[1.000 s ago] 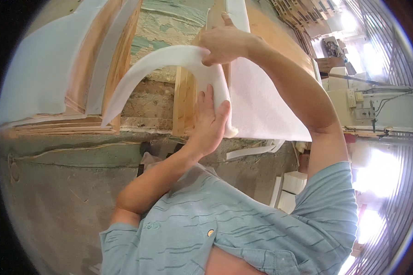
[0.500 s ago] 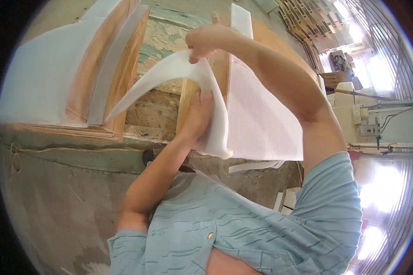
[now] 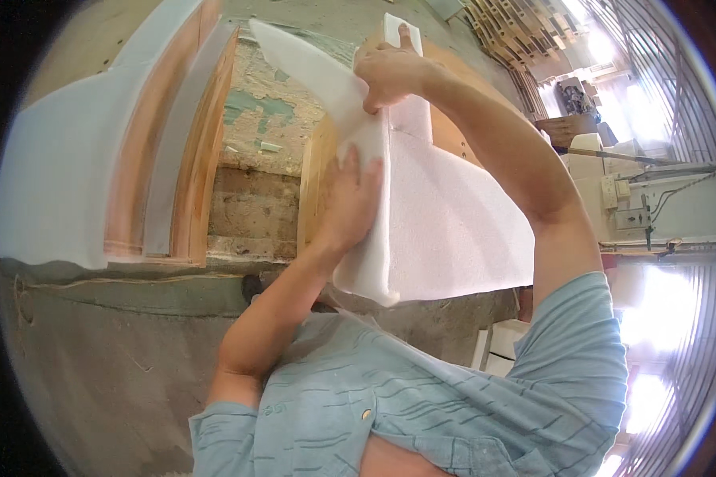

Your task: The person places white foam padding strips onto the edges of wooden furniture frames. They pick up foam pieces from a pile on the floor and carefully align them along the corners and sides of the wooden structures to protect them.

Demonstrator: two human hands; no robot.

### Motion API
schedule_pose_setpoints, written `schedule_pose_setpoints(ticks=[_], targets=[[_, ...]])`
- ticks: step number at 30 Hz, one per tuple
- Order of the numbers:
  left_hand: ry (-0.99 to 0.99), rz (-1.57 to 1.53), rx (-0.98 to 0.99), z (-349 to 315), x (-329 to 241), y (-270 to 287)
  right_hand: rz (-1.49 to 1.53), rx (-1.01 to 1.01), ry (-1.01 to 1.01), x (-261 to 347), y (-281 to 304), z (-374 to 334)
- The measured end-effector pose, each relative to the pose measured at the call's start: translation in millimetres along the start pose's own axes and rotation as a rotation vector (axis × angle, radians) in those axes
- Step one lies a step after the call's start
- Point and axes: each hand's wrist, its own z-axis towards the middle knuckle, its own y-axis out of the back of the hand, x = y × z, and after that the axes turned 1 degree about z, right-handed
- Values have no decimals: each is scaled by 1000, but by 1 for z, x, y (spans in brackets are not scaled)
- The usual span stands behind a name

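Observation:
A white foam strip (image 3: pixel 302 63) runs along the edge of a wooden furniture frame (image 3: pixel 314 171), its loose end sticking out to the far left. My left hand (image 3: pixel 352 195) presses on the strip with fingers stretched and spread. Farther along, my right hand (image 3: pixel 394 73) is closed over the strip at the frame's corner, thumb pointing up; its fingertips are partly hidden. On the right, a white foam sheet (image 3: pixel 461 219) covers the frame's broad side and meets the strip along a straight edge.
To the left stands another wooden frame (image 3: pixel 203 171) with white padding (image 3: pixel 56 175). Between the frames is a patchy, worn floor (image 3: pixel 250 211). Stacked wooden pieces (image 3: pixel 505 40) are at the far right, near a wall with sockets (image 3: pixel 632 216) and cables.
The strip's loose end has swung from hanging at near left to pointing far left. The strip now lies straighter along the edge. My right hand has moved slightly right, and my left fingers have spread.

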Motion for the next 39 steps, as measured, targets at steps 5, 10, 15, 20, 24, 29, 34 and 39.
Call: schedule_pose_setpoints(ticks=[5, 10, 15, 20, 24, 29, 34, 39], targets=[[-50, -4, 82, -1, -17, 5, 301, -73, -77, -7, -1, 43], [23, -202, 0, 42, 6, -2, 295, -51, -215, -38, 19, 121], [134, -289, -122, 110, 30, -1, 205, -52, -272, -76, 32, 131], [205, -498, -68, 128, 6, 3, 142, -8, -334, -106, 20, 119], [208, -580, -57, 144, 8, 3, 196, 0, -332, -114, 17, 119], [145, -584, -55, 174, 26, 2, 258, -181, -422, -120, 6, 136], [180, -549, -42, 199, 12, -6, 217, -164, -514, -143, -13, 130], [271, -606, 96, 273, 9, 11, 516, -494, -393, -108, -20, 55]])
